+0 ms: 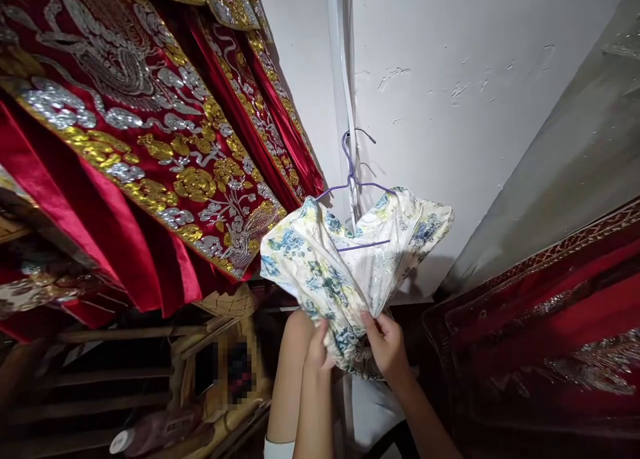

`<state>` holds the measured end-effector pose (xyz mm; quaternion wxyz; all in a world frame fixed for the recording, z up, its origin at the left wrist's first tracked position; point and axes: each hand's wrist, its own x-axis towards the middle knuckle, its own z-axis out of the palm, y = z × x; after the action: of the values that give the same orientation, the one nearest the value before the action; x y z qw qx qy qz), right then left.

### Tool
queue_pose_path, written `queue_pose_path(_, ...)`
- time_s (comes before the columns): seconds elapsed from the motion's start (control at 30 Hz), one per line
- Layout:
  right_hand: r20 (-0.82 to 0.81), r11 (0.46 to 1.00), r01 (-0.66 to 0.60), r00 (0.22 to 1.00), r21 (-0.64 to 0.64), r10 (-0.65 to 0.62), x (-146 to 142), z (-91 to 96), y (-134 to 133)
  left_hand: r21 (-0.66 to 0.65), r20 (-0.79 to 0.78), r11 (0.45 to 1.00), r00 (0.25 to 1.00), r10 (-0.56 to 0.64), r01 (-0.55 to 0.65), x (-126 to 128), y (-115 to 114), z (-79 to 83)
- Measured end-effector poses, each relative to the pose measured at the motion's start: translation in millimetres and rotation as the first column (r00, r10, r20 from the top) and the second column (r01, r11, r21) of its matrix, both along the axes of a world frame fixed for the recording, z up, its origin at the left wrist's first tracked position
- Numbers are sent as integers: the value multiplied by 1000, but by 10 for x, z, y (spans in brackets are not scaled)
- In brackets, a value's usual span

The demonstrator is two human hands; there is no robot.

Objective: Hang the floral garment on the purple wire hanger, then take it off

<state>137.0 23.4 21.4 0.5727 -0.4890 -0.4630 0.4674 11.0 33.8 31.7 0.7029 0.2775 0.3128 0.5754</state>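
A white garment with blue and yellow flowers (325,259) hangs on a purple wire hanger (353,179) hooked on a wall fixture. My left hand (319,347) is closed on the bunched lower part of the floral garment. My right hand (386,342) pinches the same fabric from the right, fingers closed on it. Both hands reach up from below the garment, close together.
Red satin garments with gold and silver embroidery (150,145) hang at the left, close to the floral one. More red embroidered cloth (550,325) lies at the right. A white wall (450,79) stands behind. Wooden shelving (100,365) and clutter sit at lower left.
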Motion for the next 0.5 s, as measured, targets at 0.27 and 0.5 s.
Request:
queue_pose_path(0.27,-45,998,28,999,-64,-31,152,17,36,-90,-21,912,917,399,-399,67,162,-275)
queue_pose_path(0.5,-15,996,-1,1000,-89,0,409,88,0,310,-454,573,412,790,-758,236,37,-549)
